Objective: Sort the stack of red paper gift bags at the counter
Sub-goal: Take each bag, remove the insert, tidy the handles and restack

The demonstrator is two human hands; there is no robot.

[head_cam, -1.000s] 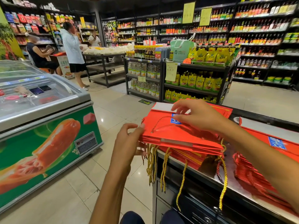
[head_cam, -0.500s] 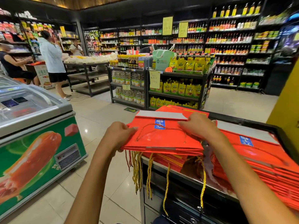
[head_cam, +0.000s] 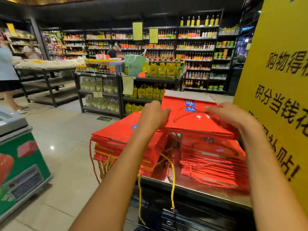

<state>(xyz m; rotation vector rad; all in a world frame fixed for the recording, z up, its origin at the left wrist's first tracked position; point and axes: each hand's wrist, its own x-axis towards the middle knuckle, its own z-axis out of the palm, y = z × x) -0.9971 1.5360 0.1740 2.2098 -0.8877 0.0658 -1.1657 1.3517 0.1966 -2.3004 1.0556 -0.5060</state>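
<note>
1. Left hand (head_cam: pixel 154 115) and right hand (head_cam: pixel 230 116) are gripping a flat red gift bag (head_cam: pixel 191 120) by its side edges, fingers curled.
2. Bag is hovering above the right-hand stack (head_cam: pixel 215 165) on the counter (head_cam: pixel 196 189); left-hand stack (head_cam: pixel 116 140) is sitting just beside.

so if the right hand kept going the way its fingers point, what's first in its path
The right hand points left across the lifted red paper gift bag, so it would probably meet the left hand gripping the opposite edge; depth is unclear.
</note>
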